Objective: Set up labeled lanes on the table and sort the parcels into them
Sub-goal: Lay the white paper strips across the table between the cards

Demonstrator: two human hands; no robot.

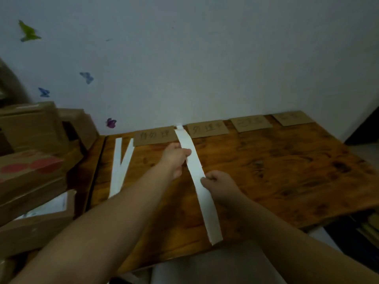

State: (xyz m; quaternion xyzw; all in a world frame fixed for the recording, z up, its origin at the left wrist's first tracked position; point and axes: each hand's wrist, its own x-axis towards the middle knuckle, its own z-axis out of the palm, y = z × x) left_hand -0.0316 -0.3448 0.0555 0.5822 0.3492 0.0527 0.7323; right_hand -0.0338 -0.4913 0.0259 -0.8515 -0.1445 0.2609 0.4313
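The near end of a white strip [206,201] reaches the near edge of the table [287,171]. From there it runs away toward the wall [205,58], leaning slightly left. About midway along it, the right hand [217,181] has its fingers clenched and pinches the strip's right edge. Farther on, the left hand [176,156] comes in from the left, its fingers curled onto the strip's left edge, grasping it. The strip's far end touches the wall between the first and second of four labels [207,129]. These are cardboard pieces lying in a row along the table's far edge, and their handwriting is too blurred to read. Toward the table's left side two more strips [117,175] lie flat, joined at the near end and spreading apart toward the far end. Left of the table, off its surface, brown boxes [30,171] are stacked; the nearest one is open. Butterflies [110,123] are stuck on the wall above them.
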